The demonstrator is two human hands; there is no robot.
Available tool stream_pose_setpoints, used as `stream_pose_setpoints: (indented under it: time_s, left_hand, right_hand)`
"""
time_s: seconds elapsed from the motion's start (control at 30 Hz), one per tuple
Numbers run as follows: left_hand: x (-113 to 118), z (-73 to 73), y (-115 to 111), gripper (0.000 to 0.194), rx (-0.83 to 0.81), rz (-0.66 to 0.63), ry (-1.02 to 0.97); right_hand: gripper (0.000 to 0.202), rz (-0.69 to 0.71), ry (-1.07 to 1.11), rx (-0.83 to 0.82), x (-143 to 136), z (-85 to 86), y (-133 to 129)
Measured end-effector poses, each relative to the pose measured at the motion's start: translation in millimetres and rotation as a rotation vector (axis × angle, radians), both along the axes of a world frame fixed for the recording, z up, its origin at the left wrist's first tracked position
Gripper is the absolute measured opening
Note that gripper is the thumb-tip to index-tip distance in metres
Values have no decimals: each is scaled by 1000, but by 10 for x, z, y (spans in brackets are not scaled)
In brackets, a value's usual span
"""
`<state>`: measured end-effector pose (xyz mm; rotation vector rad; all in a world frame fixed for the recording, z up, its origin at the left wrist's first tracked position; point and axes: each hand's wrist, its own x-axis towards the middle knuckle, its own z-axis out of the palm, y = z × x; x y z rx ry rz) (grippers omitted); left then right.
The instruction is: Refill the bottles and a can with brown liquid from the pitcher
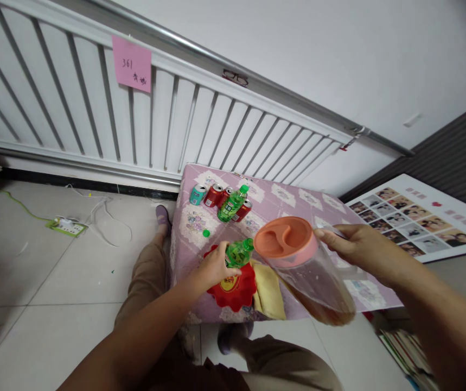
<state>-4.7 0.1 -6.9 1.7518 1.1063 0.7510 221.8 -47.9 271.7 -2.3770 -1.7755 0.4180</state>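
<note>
My left hand (pixel 217 266) is wrapped round a green plastic bottle (pixel 240 252), which has no cap on and stands over a red scalloped tray (pixel 235 301). By its handle, my right hand (pixel 342 241) holds a clear pitcher (pixel 314 282) with an orange lid (pixel 285 239). The pitcher tilts toward the bottle's mouth, with brown liquid in its lower end. Whether lid and bottle touch, I cannot tell. A loose green cap (pixel 206 233) lies on the tablecloth. A yellow cloth (pixel 269 293) is beside the tray.
Behind the tray, a second green bottle (pixel 233 203) stands among red cans (pixel 214 195) and a teal can (pixel 197 194) on the flowered tablecloth (pixel 192 255). A white radiator (pixel 204 125) runs behind the table. A power strip (pixel 66 226) with cables lies on the floor at left.
</note>
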Motion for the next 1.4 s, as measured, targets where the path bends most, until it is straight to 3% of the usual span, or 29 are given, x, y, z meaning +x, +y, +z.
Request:
stream_pose_setpoints:
  time_s: [1.4]
  left_hand:
    - [-4, 48, -12, 78, -14, 12, 18]
  right_hand:
    - [85, 4, -23, -1, -90, 53, 7]
